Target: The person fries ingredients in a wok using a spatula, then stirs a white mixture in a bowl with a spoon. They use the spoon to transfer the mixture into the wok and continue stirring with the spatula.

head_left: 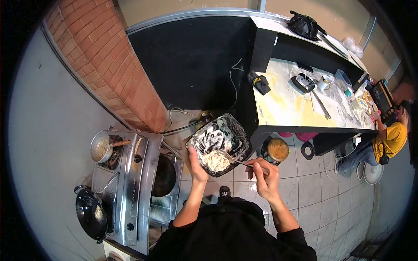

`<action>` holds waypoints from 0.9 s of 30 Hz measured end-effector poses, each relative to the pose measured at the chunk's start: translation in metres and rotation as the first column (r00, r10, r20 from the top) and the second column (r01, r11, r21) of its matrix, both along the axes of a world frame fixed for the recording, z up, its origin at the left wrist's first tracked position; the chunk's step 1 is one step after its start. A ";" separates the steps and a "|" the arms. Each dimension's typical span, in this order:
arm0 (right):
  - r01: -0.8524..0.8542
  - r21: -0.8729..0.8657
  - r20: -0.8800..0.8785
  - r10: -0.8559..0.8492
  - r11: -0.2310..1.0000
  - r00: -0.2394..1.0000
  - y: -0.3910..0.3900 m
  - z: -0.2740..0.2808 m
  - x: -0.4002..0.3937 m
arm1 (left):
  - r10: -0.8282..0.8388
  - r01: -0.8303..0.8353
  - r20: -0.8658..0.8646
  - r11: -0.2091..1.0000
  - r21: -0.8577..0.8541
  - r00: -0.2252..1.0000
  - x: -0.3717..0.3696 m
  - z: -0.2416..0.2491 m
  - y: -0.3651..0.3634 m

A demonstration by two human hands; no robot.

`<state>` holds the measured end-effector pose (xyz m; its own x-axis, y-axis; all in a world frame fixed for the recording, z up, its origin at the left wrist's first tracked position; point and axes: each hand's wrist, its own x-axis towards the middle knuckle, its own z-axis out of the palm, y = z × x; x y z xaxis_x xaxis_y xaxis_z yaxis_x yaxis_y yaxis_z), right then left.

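My left hand [198, 167] grips the left side of a black square bowl [241, 139], holding it tilted in front of me above the floor. Pale creamy batter [216, 161] is heaped at the bowl's near end, and white smears coat its inner walls. In my right hand [265, 176] is the handle of a metal spoon [238, 162]. The spoon's head reaches into the batter and is partly covered by it.
A steel gas stove [130, 191] at left carries a saucepan [101, 147] and a black wok [90, 213] with food inside. At right stands a messy counter [283, 104] with a knife [321, 105]. A person in a yellow shirt [394, 139] is at its far end.
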<state>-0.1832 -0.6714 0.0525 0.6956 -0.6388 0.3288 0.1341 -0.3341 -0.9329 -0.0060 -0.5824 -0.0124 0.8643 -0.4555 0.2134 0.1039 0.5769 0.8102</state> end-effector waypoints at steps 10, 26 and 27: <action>0.159 0.435 0.016 -0.185 0.886 0.983 0.017 -0.074 0.016 | 0.220 -0.227 0.063 0.895 0.384 0.973 0.006 -0.036 -0.028; 0.185 0.736 0.084 -0.360 0.651 0.929 0.017 -0.083 0.048 | 0.213 -0.229 0.085 0.924 0.306 0.973 0.006 -0.080 -0.033; 0.185 0.735 0.085 -0.360 0.652 0.929 0.014 -0.082 0.047 | 0.213 -0.224 0.070 0.936 0.271 0.975 0.006 -0.083 -0.033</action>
<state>-0.1360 -0.6572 -0.0292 0.4229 -0.8860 -0.1899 0.3610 0.3569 -0.8616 0.0004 -0.6152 -0.0958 0.9426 -0.3024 0.1419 -0.0340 0.3356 0.9414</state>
